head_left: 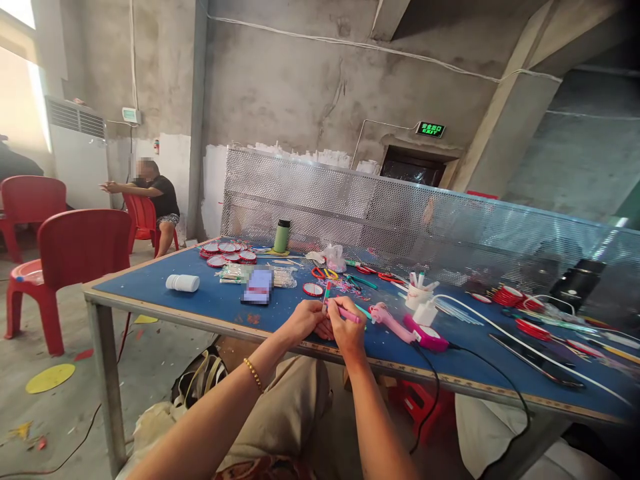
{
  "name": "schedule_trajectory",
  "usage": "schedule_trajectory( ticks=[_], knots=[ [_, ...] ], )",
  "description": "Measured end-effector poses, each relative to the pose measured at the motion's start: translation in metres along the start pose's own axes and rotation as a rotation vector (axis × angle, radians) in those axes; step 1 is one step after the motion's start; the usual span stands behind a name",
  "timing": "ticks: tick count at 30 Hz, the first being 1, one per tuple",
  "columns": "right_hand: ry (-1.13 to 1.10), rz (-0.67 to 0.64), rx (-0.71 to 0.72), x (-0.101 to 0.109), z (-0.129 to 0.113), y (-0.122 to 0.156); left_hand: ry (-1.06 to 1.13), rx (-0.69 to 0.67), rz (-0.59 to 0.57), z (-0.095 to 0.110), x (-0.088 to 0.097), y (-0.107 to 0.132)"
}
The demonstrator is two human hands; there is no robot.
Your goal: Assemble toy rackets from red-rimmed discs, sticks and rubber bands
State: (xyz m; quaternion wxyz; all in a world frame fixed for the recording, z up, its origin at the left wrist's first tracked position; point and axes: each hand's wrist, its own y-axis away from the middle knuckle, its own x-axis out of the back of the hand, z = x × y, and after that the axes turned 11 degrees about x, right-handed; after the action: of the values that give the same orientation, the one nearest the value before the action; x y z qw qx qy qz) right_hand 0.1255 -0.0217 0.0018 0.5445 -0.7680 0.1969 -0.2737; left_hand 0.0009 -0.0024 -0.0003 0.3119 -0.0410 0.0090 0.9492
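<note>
Over the table's front edge, my left hand (306,321) is closed, its fingers around the lower end of a thin stick with red and teal colouring (327,291). My right hand (349,333) is closed on a pink pen-shaped tool (349,313), close against the left hand. The fingertips partly hide where the two things meet. Just beyond the hands lies a red-rimmed white disc (313,289). To the right of my right hand rests a pink glue gun (393,325), beside a magenta box (426,335) with a black cable.
On the blue table (210,307) are a white bottle (183,283), a phone (258,287), a green tumbler (282,237), stacked red-rimmed discs (229,248), scissors (324,273) and a white cup of pens (419,293). A perforated metal screen (320,200) stands behind. A person (159,193) sits at left.
</note>
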Motion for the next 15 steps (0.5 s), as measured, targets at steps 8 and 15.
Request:
schedule_trajectory(
  ticks=[8,15],
  knots=[
    [-0.011,0.008,0.003,0.0007,-0.0029,-0.0015,-0.001,0.008,-0.002,-0.0010,0.0004,-0.0009],
    [-0.041,0.022,-0.042,0.0007,-0.0033,-0.0016,-0.004,0.002,-0.004,-0.0013,0.0015,0.0000]
  ],
)
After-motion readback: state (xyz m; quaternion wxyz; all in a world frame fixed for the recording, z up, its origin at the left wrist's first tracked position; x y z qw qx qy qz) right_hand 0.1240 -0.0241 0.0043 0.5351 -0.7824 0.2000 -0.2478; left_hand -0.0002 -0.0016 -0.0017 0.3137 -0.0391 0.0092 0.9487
